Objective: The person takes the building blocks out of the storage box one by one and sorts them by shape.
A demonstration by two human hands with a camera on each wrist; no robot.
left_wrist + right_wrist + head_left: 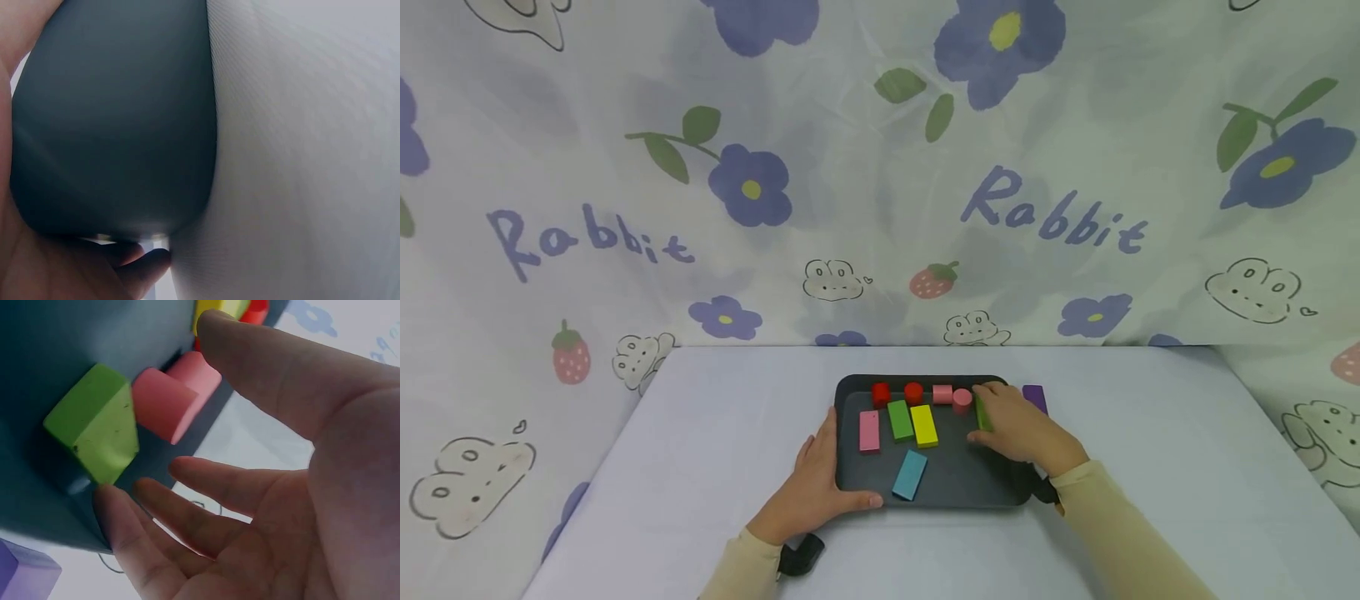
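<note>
A dark grey tray (pixel 958 475) with coloured blocks lies on the white table. My left hand (pixel 816 483) holds its near left corner, thumb along the near rim and fingers against the left wall; the left wrist view has the tray's outer wall (pixel 119 125) close up. Over the tray's far right corner is my right hand (pixel 1018 425), thumb and fingers spread apart. In the right wrist view, one fingertip meets the lower corner of a green block (pixel 103 425), while the thumb stays away from it. A pink cylinder (pixel 165 403) stands beside that block.
Inside the tray are a red cube (pixel 881 394), a red cylinder (pixel 913 393), a pink cube (pixel 942 394), and pink (pixel 869 432), green (pixel 900 421), yellow (pixel 924 426) and blue (pixel 910 475) oblong blocks. Outside its right edge lies a purple block (pixel 1034 396). Behind hangs a patterned curtain (pixel 865 192).
</note>
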